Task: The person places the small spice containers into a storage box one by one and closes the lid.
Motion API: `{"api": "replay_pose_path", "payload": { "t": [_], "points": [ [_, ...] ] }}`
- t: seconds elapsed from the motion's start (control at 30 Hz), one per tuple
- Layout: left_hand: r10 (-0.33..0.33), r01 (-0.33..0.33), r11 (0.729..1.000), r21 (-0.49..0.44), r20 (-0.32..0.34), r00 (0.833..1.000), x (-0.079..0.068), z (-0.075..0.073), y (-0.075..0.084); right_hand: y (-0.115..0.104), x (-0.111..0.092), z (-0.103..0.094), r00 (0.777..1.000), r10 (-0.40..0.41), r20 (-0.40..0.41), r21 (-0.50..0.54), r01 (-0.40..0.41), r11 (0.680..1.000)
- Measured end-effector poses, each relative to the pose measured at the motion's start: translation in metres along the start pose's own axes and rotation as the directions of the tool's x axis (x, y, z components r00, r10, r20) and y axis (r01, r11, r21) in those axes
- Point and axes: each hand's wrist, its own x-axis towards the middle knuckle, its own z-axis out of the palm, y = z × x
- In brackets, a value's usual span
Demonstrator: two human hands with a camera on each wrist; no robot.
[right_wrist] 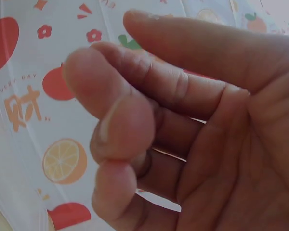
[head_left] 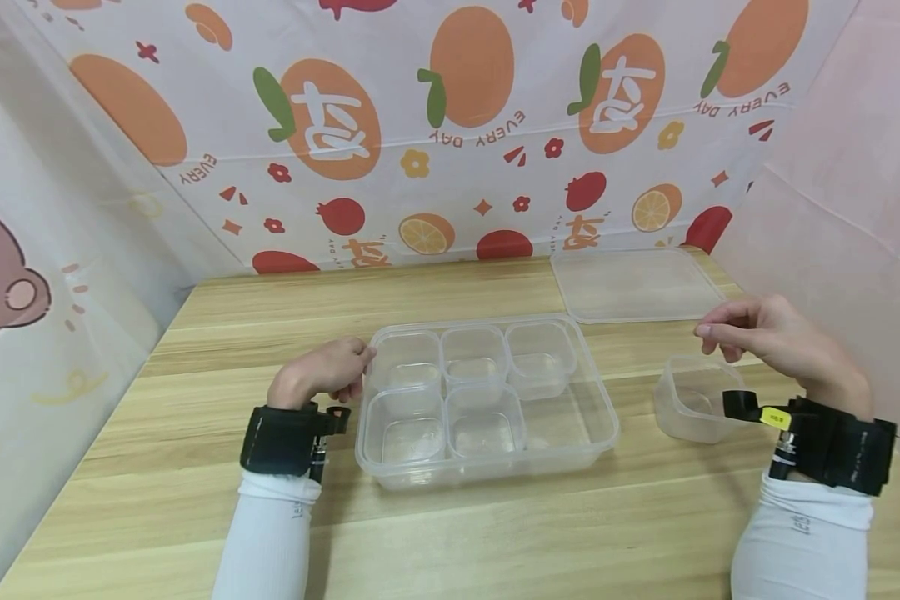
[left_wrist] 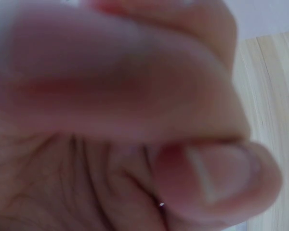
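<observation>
A large clear plastic box (head_left: 487,468) stands mid-table, with several small clear containers (head_left: 408,425) set inside in two rows. The front right of the box has bare floor. At its left rim is my left hand (head_left: 324,371), fingers curled and the tips at the edge; the left wrist view shows thumb against forefinger, the rim itself out of sight. One more small clear container (head_left: 696,408) sits on the table to the right. Above it hovers my right hand (head_left: 783,342), fingers loosely bent, thumb apart, nothing held in the right wrist view.
A flat clear lid (head_left: 637,287) lies at the back right of the wooden table (head_left: 450,542). Behind the table hangs a fruit-patterned cloth (head_left: 472,192). Pale cloths close off the left and right sides.
</observation>
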Motion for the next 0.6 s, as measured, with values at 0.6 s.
{"api": "replay_pose_path", "payload": {
  "t": [0.6],
  "points": [
    [-0.006,0.006,1.0,-0.003,0.009,1.0,0.002,-0.0007,0.0001,0.0069,0.0047,-0.0051,0.997,0.079,0.025,-0.281,-0.068,0.957]
  ]
}}
